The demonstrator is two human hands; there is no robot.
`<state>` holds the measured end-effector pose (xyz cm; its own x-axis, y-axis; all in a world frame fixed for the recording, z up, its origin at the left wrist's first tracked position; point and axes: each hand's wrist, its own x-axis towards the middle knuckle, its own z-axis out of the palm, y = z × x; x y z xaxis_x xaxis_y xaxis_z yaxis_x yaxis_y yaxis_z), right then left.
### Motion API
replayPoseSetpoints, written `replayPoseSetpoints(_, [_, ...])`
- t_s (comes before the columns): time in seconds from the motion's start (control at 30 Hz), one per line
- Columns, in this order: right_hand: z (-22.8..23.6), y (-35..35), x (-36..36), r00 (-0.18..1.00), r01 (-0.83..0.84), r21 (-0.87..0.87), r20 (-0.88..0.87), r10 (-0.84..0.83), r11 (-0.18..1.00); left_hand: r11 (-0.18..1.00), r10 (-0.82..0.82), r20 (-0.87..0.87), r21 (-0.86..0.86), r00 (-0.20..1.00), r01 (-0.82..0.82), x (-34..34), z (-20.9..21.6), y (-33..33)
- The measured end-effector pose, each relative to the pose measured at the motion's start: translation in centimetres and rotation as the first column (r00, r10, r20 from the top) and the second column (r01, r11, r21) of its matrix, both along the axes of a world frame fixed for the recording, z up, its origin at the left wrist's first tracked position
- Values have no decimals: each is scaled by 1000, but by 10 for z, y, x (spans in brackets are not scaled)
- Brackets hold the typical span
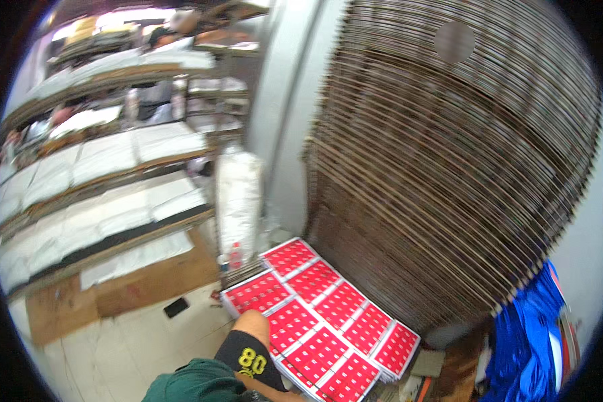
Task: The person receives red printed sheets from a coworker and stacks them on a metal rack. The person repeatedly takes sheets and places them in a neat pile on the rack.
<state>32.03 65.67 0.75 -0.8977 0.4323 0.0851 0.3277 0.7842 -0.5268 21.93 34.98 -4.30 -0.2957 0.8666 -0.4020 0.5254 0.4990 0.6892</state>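
A green sleeve and part of a bare forearm, apparently my left, come in at the lower edge. My left hand point(285, 396) is only partly in view there, cut off by the picture's edge, so its fingers do not show. It is close to the near side of the stacks of red printed sheets point(318, 349), which have white borders and small white marks. I cannot tell whether it touches them. My bent knee, in dark shorts with yellow print point(251, 362), overlaps the left side of these stacks. No part of my right hand shows.
A tall drying rack point(435, 154) with many wire shelves leans behind the stacks. Wooden shelves at left carry white sheets point(107, 157). A black phone point(176, 307) lies on the tiled floor. Beside the wall stands a white wrapped bundle point(238, 201). Blue cloth point(526, 342) hangs at right.
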Motion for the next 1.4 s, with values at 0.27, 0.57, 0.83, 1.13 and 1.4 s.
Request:
replayPoseSetpoints(0.27, [25,-24,2,997,77,-214,14,-76,974,991,68,165,101,984,-85,18,-5,-9])
replayPoseSetpoints(0.57, [113,-19,-26,847,168,-485,-374,-377,858,926,345,182,92,921,-366,6,71,-25])
replayPoseSetpoints(0.83, [248,94,33,333,241,-405,-819,-467,882,820,470,266,222,841,-528,4,35,-8])
replayPoseSetpoints(1.13, [344,189,116,66,241,-485,-856,-513,841,816,460,289,236,840,-528,6,15,-8])
replayPoseSetpoints(1.4, [366,239,151,88,176,-618,-765,-638,766,865,448,197,151,872,-478,12,44,-10])
